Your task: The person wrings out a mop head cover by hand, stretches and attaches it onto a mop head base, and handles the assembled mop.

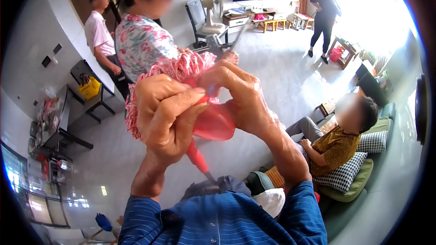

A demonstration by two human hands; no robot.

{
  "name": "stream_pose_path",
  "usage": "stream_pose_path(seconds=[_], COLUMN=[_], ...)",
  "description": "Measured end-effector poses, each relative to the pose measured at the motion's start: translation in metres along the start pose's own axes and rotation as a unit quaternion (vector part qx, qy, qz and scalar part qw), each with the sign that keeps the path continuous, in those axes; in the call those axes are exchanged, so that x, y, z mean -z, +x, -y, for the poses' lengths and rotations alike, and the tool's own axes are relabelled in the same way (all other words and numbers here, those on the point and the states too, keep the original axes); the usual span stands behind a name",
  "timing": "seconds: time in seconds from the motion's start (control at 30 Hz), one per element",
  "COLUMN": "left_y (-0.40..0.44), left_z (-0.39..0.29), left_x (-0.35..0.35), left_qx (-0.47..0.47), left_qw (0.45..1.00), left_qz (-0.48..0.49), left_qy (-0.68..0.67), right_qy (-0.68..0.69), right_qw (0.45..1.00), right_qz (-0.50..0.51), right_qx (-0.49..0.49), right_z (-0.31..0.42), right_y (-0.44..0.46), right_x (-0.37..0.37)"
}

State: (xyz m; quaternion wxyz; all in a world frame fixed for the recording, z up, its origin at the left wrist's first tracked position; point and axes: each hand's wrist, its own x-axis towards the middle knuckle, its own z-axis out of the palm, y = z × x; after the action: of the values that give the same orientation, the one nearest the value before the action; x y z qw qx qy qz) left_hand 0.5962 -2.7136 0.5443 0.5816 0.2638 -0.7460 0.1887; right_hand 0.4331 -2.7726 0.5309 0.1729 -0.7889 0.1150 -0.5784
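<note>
Both of my hands are raised in front of my chest at a mop. Its red-and-white string head (184, 67) hangs behind and around my fingers. My left hand (165, 115) is closed, with thumb and fingertips pinching a red plastic part of the mop. Bent around the other side is my right hand (240, 97), its fingers curled on the same part and partly hidden. Between the hands shows a translucent red plastic piece (213, 124). The red mop handle (196, 156) slants down from it to a dark end near my body.
A person in a floral shirt (147, 41) stands close ahead, another in pink (100, 31) behind. Someone sits on the green sofa (383, 161) at right; a person in dark clothes (324, 18) stands far off. A chair with a yellow bag (89, 87) is at left, a fan (215, 7) ahead.
</note>
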Motion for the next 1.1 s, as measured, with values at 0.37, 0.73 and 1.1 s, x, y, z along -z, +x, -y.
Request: stream_pose_path(seconds=[0.37, 0.73, 1.1], left_y=[-0.009, -0.013, -0.012], left_z=[0.015, 0.024, 0.037], left_x=[0.003, 0.021, 0.027], left_qx=[0.043, 0.074, 0.171], left_qw=[0.996, 0.989, 0.975], left_qz=[0.03, 0.101, 0.105], left_qy=[0.066, 0.075, 0.09], right_qy=[-0.001, -0.041, -0.198], right_qw=[0.996, 0.995, 0.979], right_qz=[0.09, 0.016, -0.034], right_qx=[0.01, -0.091, 0.027], right_z=[-0.025, 0.001, 0.003], right_y=[0.004, -0.011, -0.015], right_x=[0.002, -0.01, -0.026])
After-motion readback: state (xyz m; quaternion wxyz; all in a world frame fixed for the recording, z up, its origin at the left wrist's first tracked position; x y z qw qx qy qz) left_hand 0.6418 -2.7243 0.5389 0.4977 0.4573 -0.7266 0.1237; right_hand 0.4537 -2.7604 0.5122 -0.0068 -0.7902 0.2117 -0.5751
